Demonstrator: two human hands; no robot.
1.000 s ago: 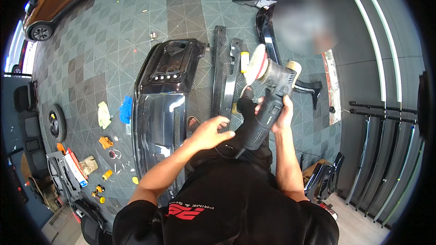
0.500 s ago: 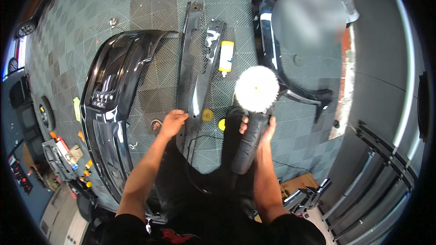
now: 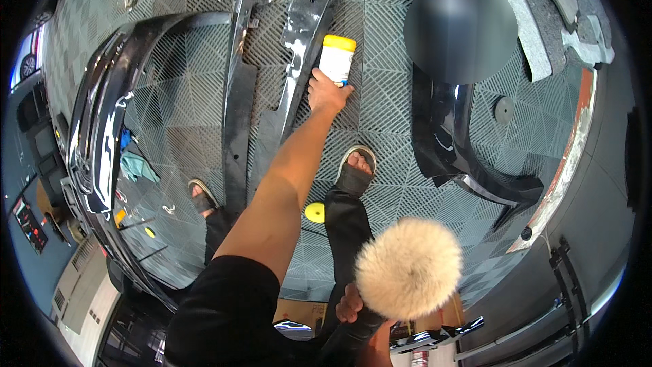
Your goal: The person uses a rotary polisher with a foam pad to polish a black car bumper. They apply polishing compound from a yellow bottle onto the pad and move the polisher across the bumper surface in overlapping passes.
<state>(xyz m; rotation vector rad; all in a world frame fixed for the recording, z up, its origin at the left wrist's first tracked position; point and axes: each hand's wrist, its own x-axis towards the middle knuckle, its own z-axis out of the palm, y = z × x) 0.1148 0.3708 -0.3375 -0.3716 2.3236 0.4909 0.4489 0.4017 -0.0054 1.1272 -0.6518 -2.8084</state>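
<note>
My left arm reaches forward, and my left hand [image 3: 329, 94] is closed around the lower end of a white bottle [image 3: 337, 61] with a yellow base, lying beside a long black trim panel [image 3: 293, 54]. Close to my body, my right hand [image 3: 349, 304] grips a polisher [image 3: 363, 329] with its round, fluffy cream wool pad [image 3: 409, 268] turned up. The pad and my sleeve hide much of the tool and of that hand. A yellow pad [image 3: 315, 213] lies on the floor by my right foot.
A second long black panel [image 3: 235, 143] lies left of the first. At the left is a glossy black bumper [image 3: 102, 109], with a teal cloth [image 3: 138, 167] beside it. Another black bumper [image 3: 448, 122] lies to the right, near a grey disc [image 3: 503, 109]. A blurred patch covers part of it.
My left hand has left the long panel, reached forward and taken hold of the bottle. The polisher in my right hand has come back closer to my body. The whole view has shifted.
</note>
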